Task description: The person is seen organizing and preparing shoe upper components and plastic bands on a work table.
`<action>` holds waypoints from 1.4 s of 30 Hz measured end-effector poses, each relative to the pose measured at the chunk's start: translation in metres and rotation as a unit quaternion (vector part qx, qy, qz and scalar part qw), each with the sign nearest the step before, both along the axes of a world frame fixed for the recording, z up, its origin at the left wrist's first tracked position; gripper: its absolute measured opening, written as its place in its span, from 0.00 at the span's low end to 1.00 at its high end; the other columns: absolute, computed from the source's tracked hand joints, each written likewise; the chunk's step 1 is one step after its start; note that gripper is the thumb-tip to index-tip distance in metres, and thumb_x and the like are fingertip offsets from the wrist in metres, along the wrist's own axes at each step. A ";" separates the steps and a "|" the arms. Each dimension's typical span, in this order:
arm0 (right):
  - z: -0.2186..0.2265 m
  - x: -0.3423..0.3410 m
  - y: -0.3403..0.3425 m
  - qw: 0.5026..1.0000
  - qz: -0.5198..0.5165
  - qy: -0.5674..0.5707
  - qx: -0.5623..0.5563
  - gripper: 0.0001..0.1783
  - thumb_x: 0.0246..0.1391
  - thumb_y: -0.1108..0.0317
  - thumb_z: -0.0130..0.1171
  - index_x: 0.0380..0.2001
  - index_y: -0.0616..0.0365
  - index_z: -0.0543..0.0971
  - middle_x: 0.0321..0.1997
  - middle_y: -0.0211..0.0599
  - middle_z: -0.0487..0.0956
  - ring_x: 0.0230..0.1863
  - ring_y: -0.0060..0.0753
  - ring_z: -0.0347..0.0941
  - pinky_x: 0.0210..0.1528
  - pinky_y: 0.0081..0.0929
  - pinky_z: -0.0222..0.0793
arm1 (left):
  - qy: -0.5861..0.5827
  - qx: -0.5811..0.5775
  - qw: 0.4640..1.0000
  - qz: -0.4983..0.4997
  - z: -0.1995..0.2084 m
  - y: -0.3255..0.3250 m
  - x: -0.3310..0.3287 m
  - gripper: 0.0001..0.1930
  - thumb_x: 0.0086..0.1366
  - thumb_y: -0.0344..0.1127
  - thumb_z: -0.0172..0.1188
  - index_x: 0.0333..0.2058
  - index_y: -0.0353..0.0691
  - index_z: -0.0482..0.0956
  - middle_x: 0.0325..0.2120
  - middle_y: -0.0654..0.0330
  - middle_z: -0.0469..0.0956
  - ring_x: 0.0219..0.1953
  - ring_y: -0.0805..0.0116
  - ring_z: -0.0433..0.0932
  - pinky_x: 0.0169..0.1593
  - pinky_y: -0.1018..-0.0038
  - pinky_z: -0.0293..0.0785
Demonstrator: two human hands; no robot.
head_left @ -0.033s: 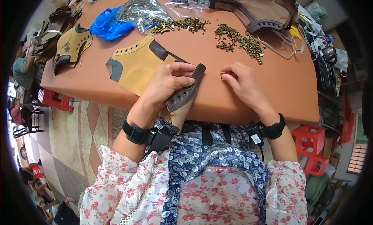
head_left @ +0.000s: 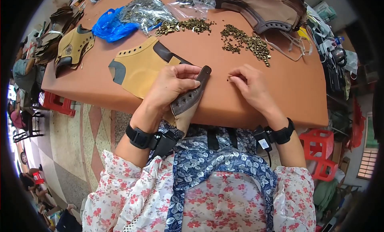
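Observation:
My left hand (head_left: 173, 84) is closed on a shoe upper (head_left: 134, 66) of tan leather with dark brown trim. Thumb and fingers pinch its dark brown eyelet strip (head_left: 191, 95), which stands up near the table's front edge. Several holes run along the strip, and a paler flap hangs below it over the edge. To the right, my right hand (head_left: 250, 86) hovers over the table, apart from the upper. Its thumb and forefinger are pressed together on a tiny dark brass-coloured piece (head_left: 228, 78), too small to make out fully.
Loose brass-coloured fittings lie in two piles, one (head_left: 186, 27) by a clear bag (head_left: 148, 10) and another (head_left: 246, 44) farther right. A blue plastic bag (head_left: 114, 26), another tan upper (head_left: 74, 46) and stacked brown uppers (head_left: 264, 12) surround them. Red stools (head_left: 318, 146) stand beside the table (head_left: 280, 100).

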State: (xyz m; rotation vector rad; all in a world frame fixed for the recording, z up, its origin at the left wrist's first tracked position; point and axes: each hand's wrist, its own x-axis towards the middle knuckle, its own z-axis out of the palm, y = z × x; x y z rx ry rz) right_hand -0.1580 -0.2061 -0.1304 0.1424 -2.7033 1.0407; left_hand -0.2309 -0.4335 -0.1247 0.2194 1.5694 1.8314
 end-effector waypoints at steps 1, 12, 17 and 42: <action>0.001 0.003 0.002 1.000 -0.013 -0.008 0.004 0.06 0.48 0.72 0.58 0.29 0.63 0.78 0.29 0.45 0.75 0.33 0.47 0.73 0.36 0.35 0.68 | 0.008 -0.003 1.000 -0.002 -0.001 0.000 0.000 0.16 0.54 0.22 0.59 0.43 0.31 0.76 0.32 0.61 0.79 0.31 0.77 0.78 0.36 0.83 0.75; 0.002 0.005 -0.009 0.997 -0.019 0.012 0.074 0.04 0.49 0.71 0.57 0.26 0.61 0.77 0.29 0.43 0.74 0.33 0.47 0.72 0.36 0.38 0.69 | 0.003 -0.015 1.000 -0.004 0.002 0.000 -0.001 0.17 0.54 0.20 0.58 0.45 0.28 0.75 0.34 0.61 0.78 0.33 0.77 0.77 0.37 0.83 0.75; 0.003 0.004 -0.010 0.993 -0.002 0.026 0.114 0.04 0.49 0.72 0.55 0.26 0.61 0.74 0.29 0.43 0.73 0.33 0.49 0.72 0.36 0.39 0.69 | -0.004 -0.011 1.000 0.003 0.003 0.000 0.001 0.17 0.54 0.20 0.58 0.45 0.28 0.75 0.33 0.60 0.78 0.32 0.77 0.77 0.37 0.83 0.75; 0.000 0.011 -0.011 0.995 -0.036 0.032 0.085 0.05 0.49 0.70 0.58 0.26 0.61 0.77 0.29 0.41 0.74 0.32 0.45 0.73 0.35 0.36 0.69 | 0.017 -0.005 1.000 -0.002 0.000 0.000 0.000 0.16 0.55 0.20 0.58 0.44 0.28 0.76 0.34 0.59 0.79 0.32 0.77 0.77 0.36 0.83 0.75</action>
